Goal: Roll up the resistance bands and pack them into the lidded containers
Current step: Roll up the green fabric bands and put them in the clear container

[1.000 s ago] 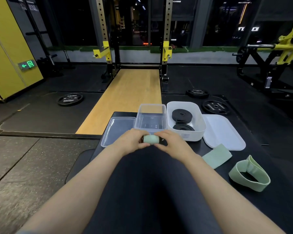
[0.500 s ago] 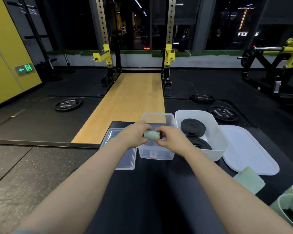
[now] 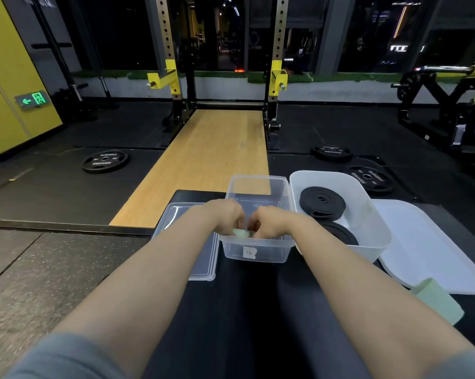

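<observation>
A black padded surface (image 3: pixel 258 310) carries everything, running from under both forearms out to the containers. On it, to the right of the right hand, a white lid (image 3: pixel 428 247) lies flat. Between that lid and the hands sits a white container (image 3: pixel 373 214), open, with two coiled black bands (image 3: pixel 322 202) inside, one beyond the other. Directly under both hands stands a clear container (image 3: pixel 258 250), open, a small paper label on its near wall. To the left of the left hand, touching the clear container's side, a clear lid (image 3: pixel 187 258) lies flat. Near the right forearm, at the edge of the white lid, a flat pale green band (image 3: pixel 438 300) rests on the surface.

The left hand (image 3: pixel 225 217) and the right hand (image 3: pixel 270 221) meet inside the clear container, fingers curled downward, knuckles nearly touching. Between them is a rolled pale green band (image 3: pixel 241 233), just inside the near wall and low in the container. Each grip is closed on an end of this roll; the fingertips themselves are hidden behind the knuckles.
</observation>
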### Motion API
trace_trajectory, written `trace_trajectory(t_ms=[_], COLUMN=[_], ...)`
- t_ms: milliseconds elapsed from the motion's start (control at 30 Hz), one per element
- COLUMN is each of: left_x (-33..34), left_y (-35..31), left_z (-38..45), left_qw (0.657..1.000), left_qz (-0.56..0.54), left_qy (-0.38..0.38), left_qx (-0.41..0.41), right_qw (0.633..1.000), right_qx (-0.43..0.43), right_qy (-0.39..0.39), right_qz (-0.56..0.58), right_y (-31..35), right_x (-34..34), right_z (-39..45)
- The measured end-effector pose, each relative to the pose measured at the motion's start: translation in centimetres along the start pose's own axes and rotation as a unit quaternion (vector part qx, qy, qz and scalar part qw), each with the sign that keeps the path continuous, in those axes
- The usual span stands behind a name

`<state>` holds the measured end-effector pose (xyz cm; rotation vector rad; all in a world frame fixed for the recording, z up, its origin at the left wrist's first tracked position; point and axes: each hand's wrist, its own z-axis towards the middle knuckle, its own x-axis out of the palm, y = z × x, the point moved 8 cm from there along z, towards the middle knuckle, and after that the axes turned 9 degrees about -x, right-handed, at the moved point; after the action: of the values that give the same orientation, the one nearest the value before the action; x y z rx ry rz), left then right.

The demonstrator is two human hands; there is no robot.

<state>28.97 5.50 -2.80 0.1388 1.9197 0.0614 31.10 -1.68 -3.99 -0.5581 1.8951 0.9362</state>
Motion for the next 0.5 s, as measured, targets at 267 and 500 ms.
trace_trajectory(t_ms=[267, 500], left_x=[2.0, 1.5], left_y=[0.3, -0.3], left_z=[1.1, 1.3], left_qw=[0.996, 0.997], left_qz=[0.045, 0.043], left_qy=[0.075, 0.059], left_qx=[-0.002, 0.009], right_qw=[0.998, 0.995], right_qx=[-0.006, -0.009], right_qy=[0.064, 0.097], right_qz=[-0.009, -0.026], right_y=[0.1, 0.4], right_x=[1.5, 2.1], right_z=[0.6, 0.9])
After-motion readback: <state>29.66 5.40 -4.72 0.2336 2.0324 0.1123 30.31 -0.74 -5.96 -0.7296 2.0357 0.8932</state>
